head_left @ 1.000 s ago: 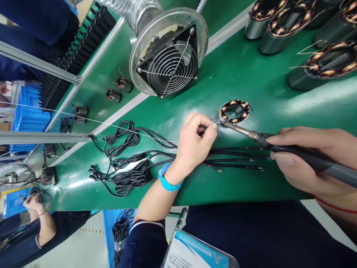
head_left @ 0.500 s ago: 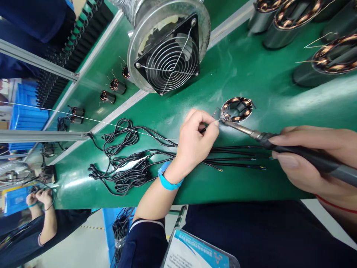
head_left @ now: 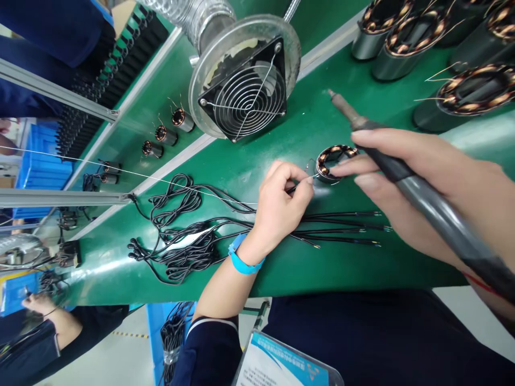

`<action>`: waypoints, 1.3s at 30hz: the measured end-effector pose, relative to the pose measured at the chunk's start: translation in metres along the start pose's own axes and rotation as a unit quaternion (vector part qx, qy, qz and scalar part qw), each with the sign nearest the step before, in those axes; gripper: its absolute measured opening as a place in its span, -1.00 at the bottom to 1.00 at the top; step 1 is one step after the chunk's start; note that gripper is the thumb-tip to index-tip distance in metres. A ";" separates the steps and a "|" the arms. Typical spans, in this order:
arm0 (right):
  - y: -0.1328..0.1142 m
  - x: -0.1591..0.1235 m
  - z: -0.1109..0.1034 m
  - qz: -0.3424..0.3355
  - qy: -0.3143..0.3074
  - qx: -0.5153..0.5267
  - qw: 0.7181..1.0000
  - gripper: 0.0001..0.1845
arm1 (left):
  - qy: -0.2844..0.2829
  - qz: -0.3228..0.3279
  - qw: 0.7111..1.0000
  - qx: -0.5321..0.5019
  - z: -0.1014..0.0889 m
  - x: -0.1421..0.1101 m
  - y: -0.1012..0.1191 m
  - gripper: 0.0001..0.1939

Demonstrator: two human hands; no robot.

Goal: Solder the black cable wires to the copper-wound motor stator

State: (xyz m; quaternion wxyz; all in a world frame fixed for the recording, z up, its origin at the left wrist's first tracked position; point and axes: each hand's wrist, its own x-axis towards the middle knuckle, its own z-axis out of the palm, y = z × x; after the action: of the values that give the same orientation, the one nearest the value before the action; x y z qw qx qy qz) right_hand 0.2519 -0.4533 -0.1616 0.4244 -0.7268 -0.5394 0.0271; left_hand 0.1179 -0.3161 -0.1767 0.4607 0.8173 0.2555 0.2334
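Note:
My left hand (head_left: pixel 281 206), with a blue wristband, pinches a thin black wire and solder strand close to a small copper-wound stator (head_left: pixel 336 161) lying on the green bench (head_left: pixel 362 257). My right hand (head_left: pixel 426 187) grips the dark handle of a soldering iron (head_left: pixel 402 171). Its metal tip points up and away at the upper left, lifted clear of the stator. One finger of my right hand reaches toward the stator's rim. A bundle of black leads (head_left: pixel 346 228) lies under both hands.
A round extraction fan (head_left: pixel 245 80) with a wire grille stands behind the stator. Several larger stators (head_left: pixel 470 91) sit at the upper right. Coiled black cables (head_left: pixel 181 236) lie at the left. Small stators (head_left: pixel 164 134) line the far belt. Another person's hand (head_left: pixel 38 305) shows at lower left.
My right hand has lifted the soldering iron off the stator joint and swung its tip up and away. My left hand stays pinched at the same spot.

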 end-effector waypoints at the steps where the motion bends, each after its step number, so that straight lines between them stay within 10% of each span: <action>1: 0.002 0.002 0.003 -0.009 -0.003 -0.003 1.000 -0.58 | 0.002 0.002 1.000 0.001 0.000 0.000 0.000 -0.84; 12: 0.002 0.000 0.021 0.001 0.006 -0.023 1.000 -0.54 | 0.011 0.028 0.999 -0.027 -0.002 0.001 0.001 -0.85; 27: 0.000 0.003 0.031 0.021 0.027 0.065 0.997 -0.52 | 0.003 0.271 0.957 0.105 -0.011 0.001 -0.007 -0.93; 39: 0.021 0.004 0.017 -0.097 -0.046 -0.004 0.994 -0.43 | 0.024 0.163 0.985 0.047 -0.004 0.001 -0.010 -0.84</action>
State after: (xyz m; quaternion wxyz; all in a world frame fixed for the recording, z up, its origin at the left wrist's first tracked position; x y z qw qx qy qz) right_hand 0.2609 -0.4407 -0.1840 0.3965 -0.6708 -0.6266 0.0167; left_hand 0.1143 -0.3086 -0.1836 0.3708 0.8630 0.1407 0.3129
